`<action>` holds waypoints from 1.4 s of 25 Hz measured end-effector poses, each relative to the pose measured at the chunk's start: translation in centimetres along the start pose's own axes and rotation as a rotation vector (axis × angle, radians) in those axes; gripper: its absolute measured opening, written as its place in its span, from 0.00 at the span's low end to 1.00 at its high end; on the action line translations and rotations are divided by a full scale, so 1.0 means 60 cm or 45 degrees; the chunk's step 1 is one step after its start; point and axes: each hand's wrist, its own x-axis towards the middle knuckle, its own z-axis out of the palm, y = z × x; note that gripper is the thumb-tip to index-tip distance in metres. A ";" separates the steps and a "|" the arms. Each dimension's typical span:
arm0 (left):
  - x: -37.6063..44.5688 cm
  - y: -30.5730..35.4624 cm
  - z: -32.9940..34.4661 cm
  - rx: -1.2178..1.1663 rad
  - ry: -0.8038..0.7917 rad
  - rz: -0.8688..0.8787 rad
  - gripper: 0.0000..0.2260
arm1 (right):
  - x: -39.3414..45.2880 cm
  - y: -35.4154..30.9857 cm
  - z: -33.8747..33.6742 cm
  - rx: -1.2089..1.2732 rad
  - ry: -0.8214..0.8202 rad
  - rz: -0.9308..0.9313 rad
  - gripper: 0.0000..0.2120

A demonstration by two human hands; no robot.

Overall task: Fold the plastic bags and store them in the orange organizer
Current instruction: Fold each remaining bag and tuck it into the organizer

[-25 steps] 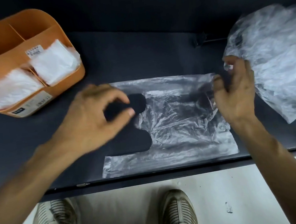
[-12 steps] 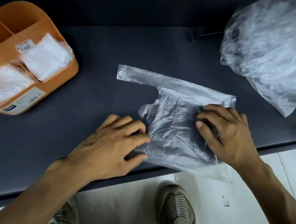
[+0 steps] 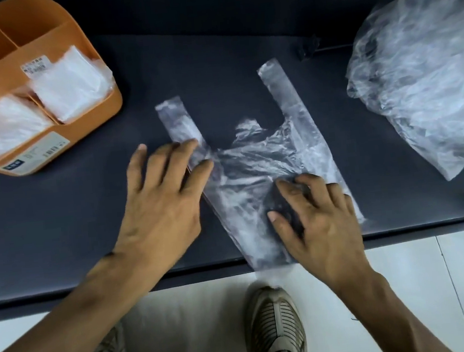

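Observation:
A clear plastic bag lies flat on the dark table, its two handles pointing away from me and its bottom hanging over the front edge. My left hand rests on the bag's left side near the left handle, fingers spread and straight. My right hand presses flat on the bag's lower right part. The orange organizer stands at the far left, with folded white bags in its front compartments.
A heap of loose clear plastic bags sits at the right end of the table. A small black clip with a cable lies at the back. My shoes stand on the white floor below the table edge.
The bag has been turned so its handles point away from me. Both hands moved from pinching and dragging it to lying flat on it, the left one further up.

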 end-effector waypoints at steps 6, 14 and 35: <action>-0.045 0.036 0.005 -0.237 -0.256 0.418 0.22 | 0.052 -0.047 -0.002 0.184 0.221 -0.044 0.17; -0.082 -0.014 -0.005 -0.457 0.013 0.207 0.11 | -0.030 0.056 -0.017 0.300 -0.083 -0.392 0.26; -0.021 -0.036 -0.018 -0.695 0.055 -0.710 0.14 | 0.070 0.016 -0.007 0.531 0.036 0.471 0.08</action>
